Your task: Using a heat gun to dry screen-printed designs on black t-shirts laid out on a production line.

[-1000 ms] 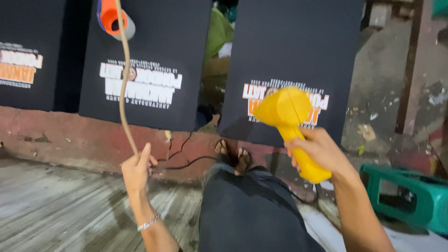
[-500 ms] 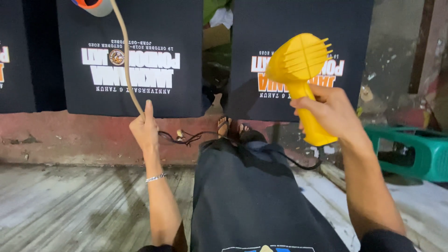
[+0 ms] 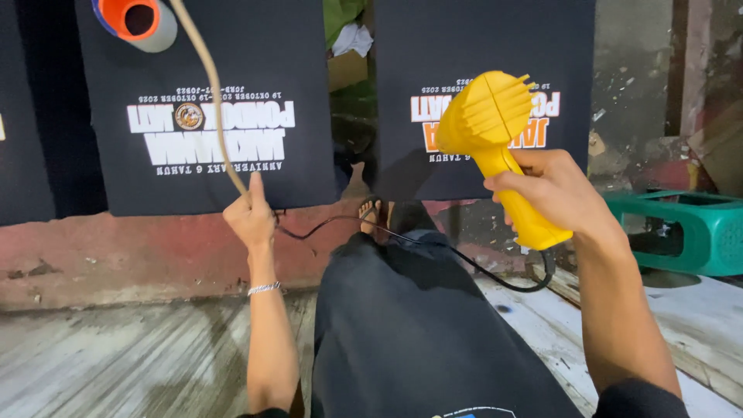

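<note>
Hands both raised in front of the body, seen from above; right hand (image 3: 553, 193) wrapped fully around the grip of a yellow heat gun (image 3: 499, 151), fingers curled tight with no gap showing, thumb across the top of the handle; gun held upright and tilted slightly left, its round vented head up in front of the right-hand black shirt (image 3: 484, 46); black power cord (image 3: 464, 259) leaves the butt of the handle below the palm, loops down and runs left across the dark-trousered leg (image 3: 410, 333) toward the left hand; left hand (image 3: 249, 218) lifted on a bare forearm with a thin silver bracelet (image 3: 264, 288) at the wrist; its fingers closed around a tan cord (image 3: 213, 101), one finger sticking straight up alongside it; tan cord rises from that fist in a gentle curve up and out of the top of the view, passing across the left-hand black shirt (image 3: 209, 93) with pale print; orange and grey spool (image 3: 135, 22) near the top left, just beside the cord but apart from it; sandalled foot (image 3: 370, 217) at the end of the leg, between the two shirts; worn wooden planks (image 3: 116, 356) beneath; red-painted ledge (image 3: 116, 255) behind; green plastic crate (image 3: 689, 232) at right, well apart from the right hand.
</note>
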